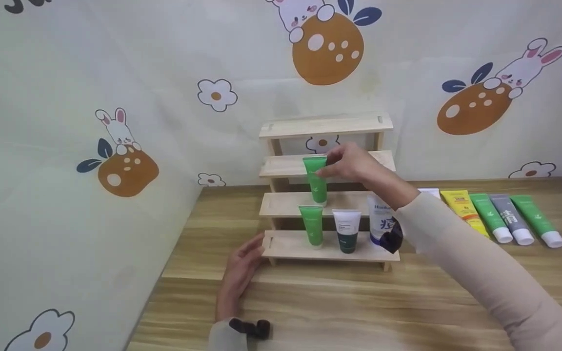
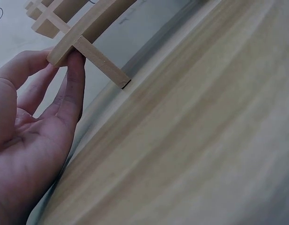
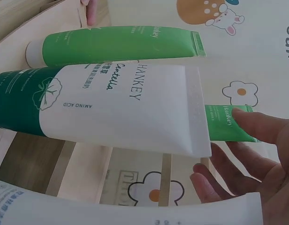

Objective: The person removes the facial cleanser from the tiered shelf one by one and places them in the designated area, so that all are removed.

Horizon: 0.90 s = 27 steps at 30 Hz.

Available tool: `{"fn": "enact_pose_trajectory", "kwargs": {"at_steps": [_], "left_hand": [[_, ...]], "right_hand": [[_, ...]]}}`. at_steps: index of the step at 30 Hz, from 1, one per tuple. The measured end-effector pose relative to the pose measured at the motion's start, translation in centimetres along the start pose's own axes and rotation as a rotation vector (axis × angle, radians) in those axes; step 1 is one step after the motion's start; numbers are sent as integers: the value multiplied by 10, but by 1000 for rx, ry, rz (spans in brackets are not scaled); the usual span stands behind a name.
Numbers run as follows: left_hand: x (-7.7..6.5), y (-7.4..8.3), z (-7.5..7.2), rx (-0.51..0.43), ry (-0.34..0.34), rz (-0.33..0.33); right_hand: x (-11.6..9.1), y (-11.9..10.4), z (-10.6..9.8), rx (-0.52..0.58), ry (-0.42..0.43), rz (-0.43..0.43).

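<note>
My right hand [image 1: 356,166] pinches the upper part of a green squeeze tube [image 1: 315,181], whose white cap is at the second-lowest step of a wooden tiered rack [image 1: 286,248]. Whether the cap bears on that step is hard to tell. Thumb and fingers sit at the tube's top in the right wrist view, its lower part hidden behind a white and dark green tube [image 3: 125,105]. With thumb above and fingers below, my left hand [image 1: 239,268] grips the left end of the rack's lowest shelf [image 2: 64,51].
On the lowest step stand another green tube [image 1: 313,226], the white and dark green tube and a white-and-blue tube [image 1: 378,219], partly behind my right wrist. Right of the rack, several tubes lie on the wood-grain table [image 1: 320,302], including a yellow one [image 1: 464,209] and a grey one [image 1: 510,219].
</note>
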State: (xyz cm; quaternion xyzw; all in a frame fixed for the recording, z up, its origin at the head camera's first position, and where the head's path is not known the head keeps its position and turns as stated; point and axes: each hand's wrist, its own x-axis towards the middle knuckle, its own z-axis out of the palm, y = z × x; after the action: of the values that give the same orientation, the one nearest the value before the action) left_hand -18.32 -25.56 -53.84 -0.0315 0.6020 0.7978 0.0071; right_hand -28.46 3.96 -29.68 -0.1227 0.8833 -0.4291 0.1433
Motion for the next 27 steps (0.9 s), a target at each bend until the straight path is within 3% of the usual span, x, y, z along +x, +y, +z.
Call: {"fn": "enact_pose_trajectory", "kwargs": {"at_steps": [5, 12, 20, 27], "left_hand": [[-1, 0, 1, 1, -1, -7], [0, 0, 0, 13, 9, -22], [1, 0, 0, 16, 19, -30], [0, 1, 1, 19, 9, -13]], "right_hand": [[1, 0, 0, -35, 25, -12], [-5, 4, -5, 40, 89, 11], [-19, 14, -23, 132, 142, -36], [-32, 24, -44, 146, 212, -98]]}}
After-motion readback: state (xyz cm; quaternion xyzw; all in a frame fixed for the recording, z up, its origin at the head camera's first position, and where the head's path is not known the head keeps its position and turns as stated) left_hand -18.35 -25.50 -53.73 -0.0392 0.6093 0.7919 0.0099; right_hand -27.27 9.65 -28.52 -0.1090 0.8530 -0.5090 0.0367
